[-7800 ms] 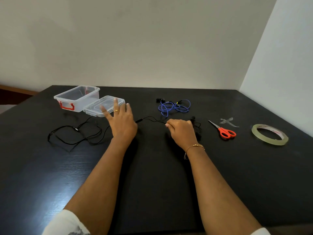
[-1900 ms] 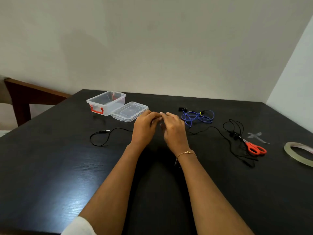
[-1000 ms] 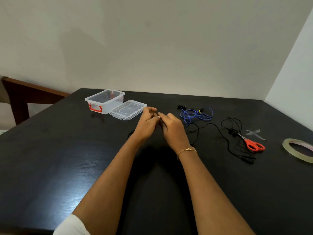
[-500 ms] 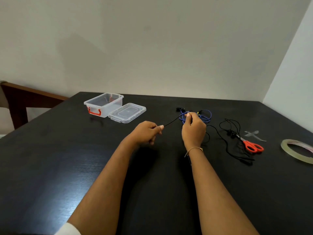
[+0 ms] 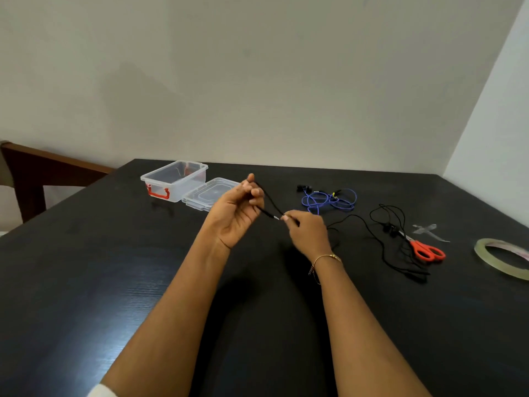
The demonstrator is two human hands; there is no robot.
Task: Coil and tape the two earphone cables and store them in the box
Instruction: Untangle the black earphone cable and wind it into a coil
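My left hand [image 5: 239,209] is raised palm-up above the table and holds a loop of the black earphone cable [image 5: 378,236] in its curled fingers. My right hand [image 5: 307,232] pinches the same cable near its plug end, just right of the left hand. The rest of that cable trails right across the dark table to the earbuds beside the scissors. The blue earphone cable [image 5: 329,197] lies in a loose tangle behind my right hand. The clear box [image 5: 174,180] with red latches stands open at the back left, its lid [image 5: 210,193] flat beside it.
Orange-handled scissors [image 5: 426,249] lie to the right, partly over the black cable. Crossed strips of clear tape [image 5: 429,230] lie just behind them. A roll of clear tape [image 5: 503,257] sits at the right edge. A wooden chair [image 5: 43,173] stands past the table's left side.
My left hand has lifted and turned palm-up with a loop of black cable in it. My right hand has come down and left, close to the left hand, pinching the cable near its plug.
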